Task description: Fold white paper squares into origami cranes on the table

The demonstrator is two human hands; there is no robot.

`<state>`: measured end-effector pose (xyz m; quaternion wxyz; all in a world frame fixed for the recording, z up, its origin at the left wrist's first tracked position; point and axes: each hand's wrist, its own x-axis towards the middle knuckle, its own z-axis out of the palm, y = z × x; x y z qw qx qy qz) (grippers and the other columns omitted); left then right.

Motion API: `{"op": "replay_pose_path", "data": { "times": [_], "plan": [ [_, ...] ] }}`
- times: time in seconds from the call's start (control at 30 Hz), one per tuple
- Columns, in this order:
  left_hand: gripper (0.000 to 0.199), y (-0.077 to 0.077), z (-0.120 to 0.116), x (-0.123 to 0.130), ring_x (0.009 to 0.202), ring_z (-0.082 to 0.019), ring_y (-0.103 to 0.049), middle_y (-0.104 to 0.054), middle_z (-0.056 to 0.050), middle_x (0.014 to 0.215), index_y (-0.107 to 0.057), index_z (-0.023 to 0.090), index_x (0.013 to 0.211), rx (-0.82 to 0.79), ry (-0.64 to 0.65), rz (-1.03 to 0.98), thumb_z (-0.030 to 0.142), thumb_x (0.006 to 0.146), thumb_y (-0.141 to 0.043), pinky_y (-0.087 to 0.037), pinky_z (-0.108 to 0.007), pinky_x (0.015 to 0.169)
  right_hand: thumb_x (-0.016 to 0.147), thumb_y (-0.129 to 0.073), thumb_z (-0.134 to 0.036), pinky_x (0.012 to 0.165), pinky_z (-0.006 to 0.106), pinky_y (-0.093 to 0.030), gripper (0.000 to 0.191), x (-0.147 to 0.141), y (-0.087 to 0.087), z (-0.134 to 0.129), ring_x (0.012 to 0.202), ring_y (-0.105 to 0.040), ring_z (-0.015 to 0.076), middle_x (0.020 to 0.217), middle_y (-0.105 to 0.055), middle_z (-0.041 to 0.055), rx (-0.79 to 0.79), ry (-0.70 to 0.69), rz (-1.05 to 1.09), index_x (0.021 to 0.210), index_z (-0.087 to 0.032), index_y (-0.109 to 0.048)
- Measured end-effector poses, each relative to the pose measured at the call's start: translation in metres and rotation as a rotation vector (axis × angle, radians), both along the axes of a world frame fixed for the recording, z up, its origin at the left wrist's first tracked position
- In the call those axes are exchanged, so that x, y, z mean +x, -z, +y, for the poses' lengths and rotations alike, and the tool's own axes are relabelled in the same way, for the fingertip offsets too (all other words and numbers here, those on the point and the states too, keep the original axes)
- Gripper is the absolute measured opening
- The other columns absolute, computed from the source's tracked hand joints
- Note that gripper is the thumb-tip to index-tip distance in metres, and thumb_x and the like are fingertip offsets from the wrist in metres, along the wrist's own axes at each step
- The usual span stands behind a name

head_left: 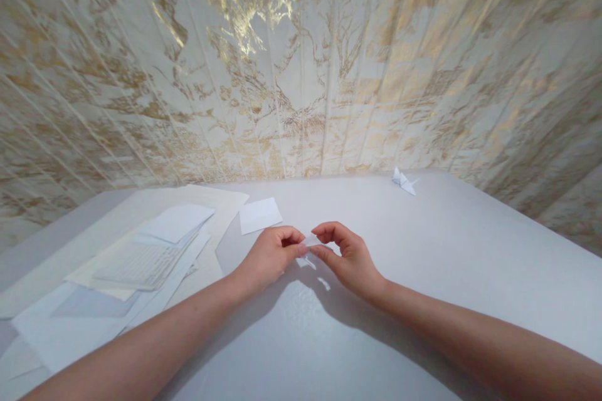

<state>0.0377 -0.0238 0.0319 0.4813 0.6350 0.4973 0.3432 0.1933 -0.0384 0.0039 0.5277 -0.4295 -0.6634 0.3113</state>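
A small folded piece of white paper (311, 240) is pinched between both hands near the middle of the view. My left hand (271, 255) grips its left side between thumb and fingers. On the right side, my right hand (350, 258) closes thumb and fingertips on the same piece. The fingers hide part of its folds. Behind my left hand lies a white paper rectangle (260, 215) on the table.
Papers (136, 263), some printed, lie in an overlapping pile on the table (451, 250) at the left. A folded white paper figure (403, 182) rests near the back edge at right. Behind stands a gold-patterned curtain (301, 75).
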Motion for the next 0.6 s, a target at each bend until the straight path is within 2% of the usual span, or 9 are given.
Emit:
{"op": "replay_pose_path", "data": {
  "times": [0.1,0.2,0.3,0.47,0.6],
  "plan": [
    [0.013,-0.006,0.008,-0.001,0.055,-0.012,-0.049,-0.056,0.002,0.056,-0.059,0.017,0.056,0.156,-0.003,0.149,0.028,0.063,-0.062,-0.036,-0.024,0.053,0.072,-0.062,-0.031,0.063,0.027,-0.045,0.014,-0.001,-0.007,0.010,0.062,-0.055,0.0132,0.065,-0.062,0.0000,-0.116,-0.034,-0.084,0.071,-0.017,-0.060],
    [0.012,-0.006,0.015,-0.001,0.057,-0.013,-0.051,-0.057,0.002,0.057,-0.058,0.017,0.055,0.306,-0.033,0.277,0.023,0.066,-0.060,-0.037,-0.025,0.056,0.074,-0.060,-0.029,0.056,0.024,-0.043,0.015,-0.002,-0.008,0.021,0.056,-0.053,0.0119,0.060,-0.060,-0.0007,-0.131,-0.013,-0.122,0.066,-0.017,-0.060],
    [0.013,-0.002,0.020,0.000,0.060,-0.013,-0.052,-0.057,0.001,0.060,-0.057,0.017,0.055,0.418,-0.041,0.406,0.016,0.069,-0.058,-0.038,-0.025,0.059,0.074,-0.061,-0.026,0.053,0.023,-0.040,0.015,-0.002,-0.004,0.028,0.055,-0.052,0.0120,0.058,-0.060,-0.0007,-0.014,0.040,-0.261,0.062,-0.017,-0.059],
    [0.016,0.008,0.023,0.001,0.066,-0.016,-0.054,-0.057,-0.001,0.065,-0.056,0.017,0.060,0.624,0.035,0.616,0.011,0.074,-0.053,-0.039,-0.028,0.063,0.076,-0.059,-0.019,0.056,0.025,-0.039,0.018,0.000,0.007,0.031,0.057,-0.050,0.0135,0.059,-0.056,0.0012,0.260,0.099,-0.467,0.058,-0.018,-0.055],
    [0.015,0.013,0.024,0.001,0.068,-0.017,-0.053,-0.057,-0.001,0.067,-0.055,0.018,0.064,0.714,0.040,0.579,0.010,0.076,-0.049,-0.038,-0.029,0.065,0.075,-0.057,-0.013,0.057,0.027,-0.039,0.016,0.001,0.011,0.034,0.060,-0.050,0.0152,0.060,-0.055,0.0020,0.344,0.112,-0.448,0.060,-0.018,-0.054]
  ]
}}
